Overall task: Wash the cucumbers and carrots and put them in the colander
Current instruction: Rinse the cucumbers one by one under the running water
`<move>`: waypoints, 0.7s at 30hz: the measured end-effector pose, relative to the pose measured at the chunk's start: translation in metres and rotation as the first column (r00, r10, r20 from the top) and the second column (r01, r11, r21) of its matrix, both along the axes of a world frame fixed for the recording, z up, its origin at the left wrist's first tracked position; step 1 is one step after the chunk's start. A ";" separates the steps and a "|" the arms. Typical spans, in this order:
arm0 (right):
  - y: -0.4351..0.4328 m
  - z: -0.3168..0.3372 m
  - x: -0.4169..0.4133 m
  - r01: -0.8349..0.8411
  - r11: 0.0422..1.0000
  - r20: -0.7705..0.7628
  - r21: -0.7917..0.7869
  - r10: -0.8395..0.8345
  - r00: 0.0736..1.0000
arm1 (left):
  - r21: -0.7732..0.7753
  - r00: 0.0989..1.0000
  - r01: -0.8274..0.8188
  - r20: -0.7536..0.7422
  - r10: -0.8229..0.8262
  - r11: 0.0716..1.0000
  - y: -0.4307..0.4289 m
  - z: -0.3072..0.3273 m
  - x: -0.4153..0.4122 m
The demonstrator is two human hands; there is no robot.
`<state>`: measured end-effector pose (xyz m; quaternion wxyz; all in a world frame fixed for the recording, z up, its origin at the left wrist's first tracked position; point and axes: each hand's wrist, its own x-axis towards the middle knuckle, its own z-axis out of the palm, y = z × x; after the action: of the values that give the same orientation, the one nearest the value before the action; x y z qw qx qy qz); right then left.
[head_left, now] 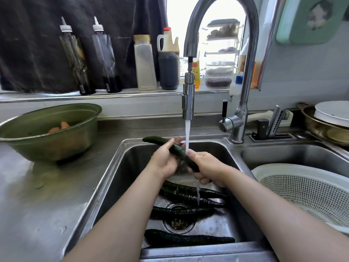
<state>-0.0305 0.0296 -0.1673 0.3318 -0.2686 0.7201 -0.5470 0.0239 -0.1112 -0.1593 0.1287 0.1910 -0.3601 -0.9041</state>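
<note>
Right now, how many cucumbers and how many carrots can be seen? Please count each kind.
Cucumbers: 5, four lying in the sink, plus one held cucumber gripped by the left hand and right hand.
Carrots: 2 visible, in the green bowl.
Total: 7

Near end of held cucumber (175,149) is hid in right hand (207,167); its mid is behind left hand (166,161). The carrots (62,126) are mostly hid by green bowl (56,146) rim, can't count 'em. The colander (283,167) is cut off at right edge, w/ part behind an arm. The sink cucumbers (188,239) are partly under arms. The green thing (309,19) top right: too blurry.
</note>
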 end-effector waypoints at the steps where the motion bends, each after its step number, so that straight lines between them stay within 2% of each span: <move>1: 0.000 -0.001 0.000 -0.005 0.999 0.032 -0.033 0.006 0.999 | -0.064 0.999 0.032 0.028 -0.030 0.997 0.003 -0.001 -0.001; 3: 0.002 -0.003 -0.001 -0.040 0.995 0.071 -0.094 0.047 0.996 | -0.151 0.997 0.035 0.078 -0.024 0.988 0.003 -0.004 -0.003; 5: 0.005 -0.004 -0.002 -0.098 0.985 0.063 -0.140 0.108 0.992 | -0.172 0.996 -0.006 0.083 0.021 0.985 0.002 -0.009 -0.006; 10: 0.002 0.001 0.002 -0.120 0.986 0.083 -0.113 0.130 0.988 | -0.058 0.989 -0.144 0.037 0.146 0.988 -0.004 -0.013 -0.009; 12: -0.001 0.007 0.004 -0.067 0.995 0.098 -0.072 0.074 0.992 | -0.005 0.993 -0.115 0.023 0.115 0.993 -0.006 -0.012 -0.008; 16: -0.002 0.009 -0.001 0.148 0.989 0.046 0.014 -0.149 0.988 | 0.141 0.990 -0.048 -0.123 0.066 0.989 -0.002 0.000 -0.005; 19: 0.005 0.005 -0.006 0.188 0.978 0.020 0.086 -0.190 0.982 | 0.129 0.987 -0.002 -0.156 0.022 0.992 0.005 0.002 -0.007; 21: 0.008 0.002 -0.006 0.163 0.979 0.063 0.126 -0.171 0.983 | 0.021 0.995 -0.017 -0.100 0.019 1.000 0.009 -0.001 -0.009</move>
<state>-0.0364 0.0375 -0.1655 0.3264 -0.1664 0.7592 -0.5379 0.0145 -0.1020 -0.1602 0.1529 0.1501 -0.3422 -0.9149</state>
